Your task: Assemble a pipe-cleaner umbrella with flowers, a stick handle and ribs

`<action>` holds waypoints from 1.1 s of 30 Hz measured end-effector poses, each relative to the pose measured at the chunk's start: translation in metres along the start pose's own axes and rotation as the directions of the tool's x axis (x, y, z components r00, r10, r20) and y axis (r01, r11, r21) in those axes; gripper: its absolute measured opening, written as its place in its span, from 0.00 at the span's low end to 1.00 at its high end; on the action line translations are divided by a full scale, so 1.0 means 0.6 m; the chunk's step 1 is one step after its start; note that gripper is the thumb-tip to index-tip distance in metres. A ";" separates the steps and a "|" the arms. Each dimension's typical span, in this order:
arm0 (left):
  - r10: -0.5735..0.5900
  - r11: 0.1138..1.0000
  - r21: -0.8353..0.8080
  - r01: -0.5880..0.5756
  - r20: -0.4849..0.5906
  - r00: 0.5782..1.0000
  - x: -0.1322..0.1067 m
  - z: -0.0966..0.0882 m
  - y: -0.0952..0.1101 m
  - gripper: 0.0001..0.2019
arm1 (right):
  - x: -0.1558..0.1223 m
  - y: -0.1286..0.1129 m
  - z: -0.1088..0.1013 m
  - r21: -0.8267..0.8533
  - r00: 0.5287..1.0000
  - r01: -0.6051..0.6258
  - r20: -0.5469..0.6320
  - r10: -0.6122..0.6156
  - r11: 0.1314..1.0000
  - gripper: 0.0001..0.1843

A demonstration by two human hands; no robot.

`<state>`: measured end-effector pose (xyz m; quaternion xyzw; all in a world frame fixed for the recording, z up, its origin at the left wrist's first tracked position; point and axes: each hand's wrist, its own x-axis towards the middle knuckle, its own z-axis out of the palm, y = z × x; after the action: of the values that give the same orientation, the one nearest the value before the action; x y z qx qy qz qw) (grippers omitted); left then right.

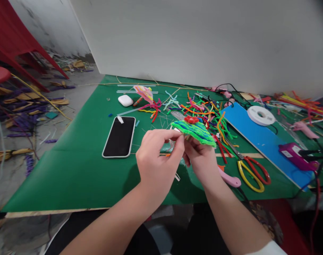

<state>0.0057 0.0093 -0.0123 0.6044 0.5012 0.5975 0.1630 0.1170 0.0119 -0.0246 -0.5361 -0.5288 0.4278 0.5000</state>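
Observation:
My right hand (201,159) grips from below a green and blue pipe-cleaner craft piece (194,131) with a small red knot on top. It is held tilted above the green mat (71,166). My left hand (157,156) is closed in a pinch right at the craft's left underside, where a thin stick or stem seems to sit; what the fingertips pinch is too small to name. Both hands meet over the mat's front middle.
A black phone (119,136) lies face up left of my hands, a white earbud case (125,100) behind it. Loose coloured pipe cleaners (204,109) pile behind. Red-and-yellow scissors (250,170), a blue board (265,141), white tape roll (261,115) and purple glue gun (296,156) lie right.

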 end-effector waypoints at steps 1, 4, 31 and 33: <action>0.000 1.000 -0.001 0.000 0.000 1.000 0.000 0.000 0.000 0.03 | 0.000 -0.001 0.000 0.001 1.000 -0.004 0.001 0.004 1.000 0.12; -0.002 1.000 -0.002 0.002 0.006 1.000 0.000 0.000 -0.001 0.03 | 0.001 -0.002 -0.001 0.003 1.000 -0.010 0.001 0.010 1.000 0.12; -0.119 0.983 -0.104 0.149 0.249 0.961 -0.030 0.014 0.011 0.05 | 0.008 -0.008 -0.033 -0.150 0.965 0.067 -0.241 -0.103 0.986 0.12; -0.115 0.984 -0.104 0.145 0.253 0.960 -0.031 0.016 0.010 0.05 | 0.008 -0.011 -0.038 -0.138 0.966 0.081 -0.234 -0.112 0.987 0.12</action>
<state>0.0206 -0.0043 -0.0201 0.6285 0.4786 0.5351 0.2993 0.1387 0.0144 -0.0148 -0.5886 -0.5160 0.3000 0.5453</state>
